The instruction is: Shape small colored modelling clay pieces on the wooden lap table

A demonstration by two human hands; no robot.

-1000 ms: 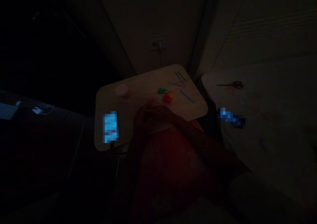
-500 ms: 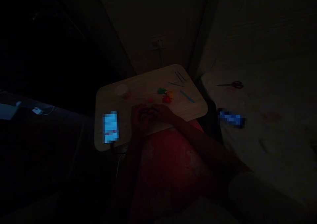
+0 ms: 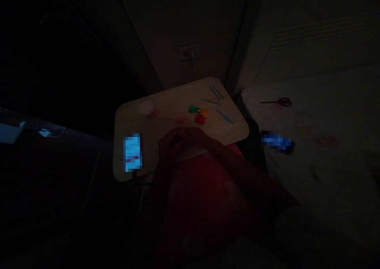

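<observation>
In very dim light, my left hand [image 3: 168,144] and my right hand [image 3: 194,136] meet over the near edge of a small wooden-topped table [image 3: 172,98]. Both have curled fingers, with the fingertips together; whatever may be between them is hidden in shadow. Just beyond lies a small pinkish lump [image 3: 180,119], apart from the fingers. To its right, soft-looking lumps like modelling clay sit touching: a green one [image 3: 194,109], an orange one [image 3: 203,113] and a red one [image 3: 200,119].
Several thin blue sticks [image 3: 211,101] and a flat blue blade-like tool [image 3: 225,116] lie at the table's right. A pale-topped tub [image 3: 146,109] and a lit, blurred phone [image 3: 132,153] are on the left. Scissors [image 3: 279,102] and a blurred dark-blue object [image 3: 277,142] rest on the pale surface at right.
My left hand shifted slightly left and then partly back, its fingers staying curled against the right hand. The pinkish lump shows more fully now. The other objects have not moved.
</observation>
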